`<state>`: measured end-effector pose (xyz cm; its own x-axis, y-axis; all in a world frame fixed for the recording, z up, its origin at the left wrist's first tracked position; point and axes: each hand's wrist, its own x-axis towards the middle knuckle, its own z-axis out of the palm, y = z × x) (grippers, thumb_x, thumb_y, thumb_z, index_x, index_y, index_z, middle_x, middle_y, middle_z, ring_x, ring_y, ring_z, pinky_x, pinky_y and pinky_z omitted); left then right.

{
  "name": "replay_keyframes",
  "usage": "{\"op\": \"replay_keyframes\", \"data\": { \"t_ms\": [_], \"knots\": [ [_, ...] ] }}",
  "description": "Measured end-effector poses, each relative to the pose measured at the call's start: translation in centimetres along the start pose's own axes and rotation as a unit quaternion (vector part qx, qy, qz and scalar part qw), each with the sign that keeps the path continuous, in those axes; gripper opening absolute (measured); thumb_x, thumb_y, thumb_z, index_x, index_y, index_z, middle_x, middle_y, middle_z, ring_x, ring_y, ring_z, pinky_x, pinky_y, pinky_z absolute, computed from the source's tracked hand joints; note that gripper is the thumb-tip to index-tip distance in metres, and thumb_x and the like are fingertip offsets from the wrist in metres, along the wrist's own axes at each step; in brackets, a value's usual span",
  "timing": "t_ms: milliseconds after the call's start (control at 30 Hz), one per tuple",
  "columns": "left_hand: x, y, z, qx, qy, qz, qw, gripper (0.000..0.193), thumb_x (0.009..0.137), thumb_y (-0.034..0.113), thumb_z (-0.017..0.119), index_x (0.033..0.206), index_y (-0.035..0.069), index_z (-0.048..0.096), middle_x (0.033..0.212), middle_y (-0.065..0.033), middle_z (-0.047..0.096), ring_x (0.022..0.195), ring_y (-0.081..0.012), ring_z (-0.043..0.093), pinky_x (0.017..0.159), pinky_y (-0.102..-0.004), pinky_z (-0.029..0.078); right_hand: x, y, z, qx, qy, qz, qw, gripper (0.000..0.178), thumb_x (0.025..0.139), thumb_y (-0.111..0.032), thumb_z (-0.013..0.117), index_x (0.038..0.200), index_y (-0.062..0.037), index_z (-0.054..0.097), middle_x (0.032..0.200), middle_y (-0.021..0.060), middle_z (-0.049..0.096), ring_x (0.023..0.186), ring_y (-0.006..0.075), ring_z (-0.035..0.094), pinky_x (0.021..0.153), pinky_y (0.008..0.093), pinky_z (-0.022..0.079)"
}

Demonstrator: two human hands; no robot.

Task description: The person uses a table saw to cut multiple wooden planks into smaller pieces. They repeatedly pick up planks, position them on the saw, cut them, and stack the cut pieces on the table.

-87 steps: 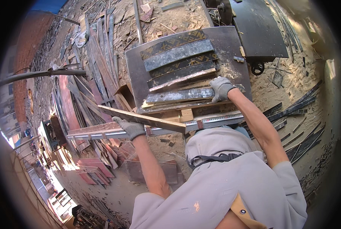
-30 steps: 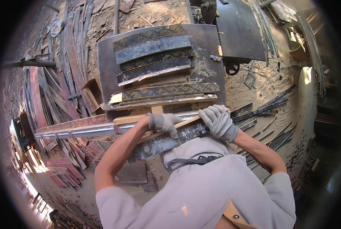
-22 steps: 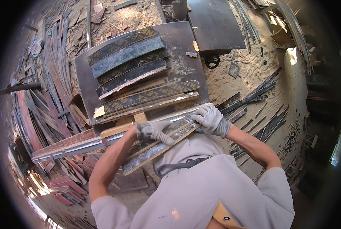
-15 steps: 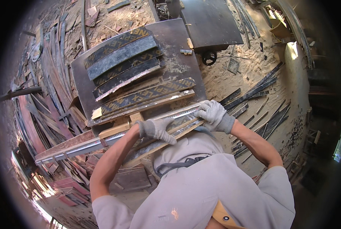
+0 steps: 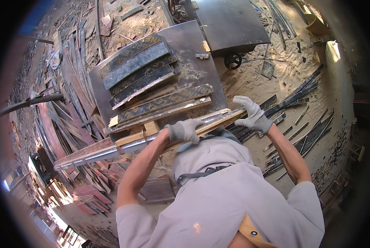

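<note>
Both my hands wear pale knitted gloves. My left hand (image 5: 185, 130) is closed around a long wooden strip (image 5: 223, 121), its fingers on the far side and thumb on the near side. At the strip's right end, my right hand (image 5: 253, 115) is open, thumb and fingers spread apart; whether it touches the strip I cannot tell. The strip lies along the near edge of a metal table (image 5: 193, 37), just in front of my waist. A marked measuring rail (image 5: 135, 145) runs along that edge, partly hidden by my left hand. Beside it sits a wood block (image 5: 152, 127).
Several dark printed plywood strips (image 5: 137, 68) lie stacked on the table. A second metal table (image 5: 230, 25) with a black handwheel (image 5: 233, 61) stands beyond. Offcuts (image 5: 302, 138) litter the sawdust floor at right, and a heap of long scraps (image 5: 75, 82) lies at left.
My right hand has opened and moved right along the strip. The wooden strip has shifted right and toward the table edge, with my left hand on it. The view has turned slightly.
</note>
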<state>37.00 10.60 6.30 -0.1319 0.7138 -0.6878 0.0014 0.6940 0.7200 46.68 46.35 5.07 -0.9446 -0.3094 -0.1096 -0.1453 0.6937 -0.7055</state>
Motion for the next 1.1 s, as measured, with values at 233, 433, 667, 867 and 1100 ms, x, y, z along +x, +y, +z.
{"op": "replay_keyframes", "data": {
  "t_ms": [233, 433, 667, 867, 1100],
  "knots": [
    [-0.1, 1.6, -2.2, -0.036, 0.018, -0.017, 0.999, 0.080, 0.068, 0.014, 0.081, 0.147, 0.009, 0.066, 0.111, -0.0183, 0.079, 0.099, -0.0287, 0.074, 0.089, -0.0390, 0.058, -1.2, 3.4, -0.6, 0.287, 0.045, 0.242, 0.926, 0.116, 0.075, -0.014, 0.099, 0.171, -0.0122, 0.034, 0.165, 0.0087, 0.049, 0.146, 0.0243, 0.054, 0.127, 0.0407, 0.044],
    [3.4, 5.3, -3.2, 0.032, 0.019, 0.060, 0.998, 0.078, 0.067, 0.022, 0.083, 0.142, 0.005, 0.069, 0.113, -0.0204, 0.078, 0.101, -0.0345, 0.074, 0.091, -0.0412, 0.057, -0.8, 2.2, -2.4, 0.468, 0.198, 0.075, 0.858, 0.114, 0.088, -0.041, 0.093, 0.174, -0.0123, 0.024, 0.172, 0.0161, 0.043, 0.148, 0.0289, 0.054, 0.125, 0.0472, 0.044],
    [1.5, 0.7, -3.0, 0.087, 0.291, 0.055, 0.951, 0.114, 0.075, 0.051, 0.093, 0.169, 0.016, 0.039, 0.154, -0.0216, 0.055, 0.140, -0.0429, 0.056, 0.119, -0.0501, 0.047, -4.8, 6.8, -3.0, 0.540, 0.262, 0.216, 0.770, 0.058, 0.102, -0.021, 0.081, 0.151, -0.0077, 0.053, 0.129, 0.0046, 0.070, 0.118, 0.0176, 0.068, 0.102, 0.0359, 0.060],
    [-1.6, -10.4, -2.1, 0.328, 0.317, -0.034, 0.889, 0.122, 0.068, 0.046, 0.097, 0.168, 0.008, 0.038, 0.163, -0.0158, 0.048, 0.154, -0.0360, 0.042, 0.132, -0.0482, 0.031, -10.0, 11.6, -3.0, 0.528, 0.372, 0.323, 0.692, 0.055, 0.104, -0.006, 0.074, 0.156, -0.0059, 0.054, 0.134, 0.0092, 0.071, 0.115, 0.0193, 0.071, 0.098, 0.0386, 0.064],
    [-2.3, -14.7, -6.2, 0.311, 0.398, -0.089, 0.858, 0.059, 0.085, 0.014, 0.073, 0.143, 0.008, 0.062, 0.133, -0.0152, 0.067, 0.129, -0.0349, 0.063, 0.109, -0.0462, 0.049, -8.5, 14.1, -2.3, 0.566, 0.332, 0.372, 0.657, 0.057, 0.104, 0.001, 0.070, 0.159, -0.0074, 0.054, 0.135, 0.0098, 0.073, 0.115, 0.0221, 0.073, 0.099, 0.0423, 0.065]
  ]
}}
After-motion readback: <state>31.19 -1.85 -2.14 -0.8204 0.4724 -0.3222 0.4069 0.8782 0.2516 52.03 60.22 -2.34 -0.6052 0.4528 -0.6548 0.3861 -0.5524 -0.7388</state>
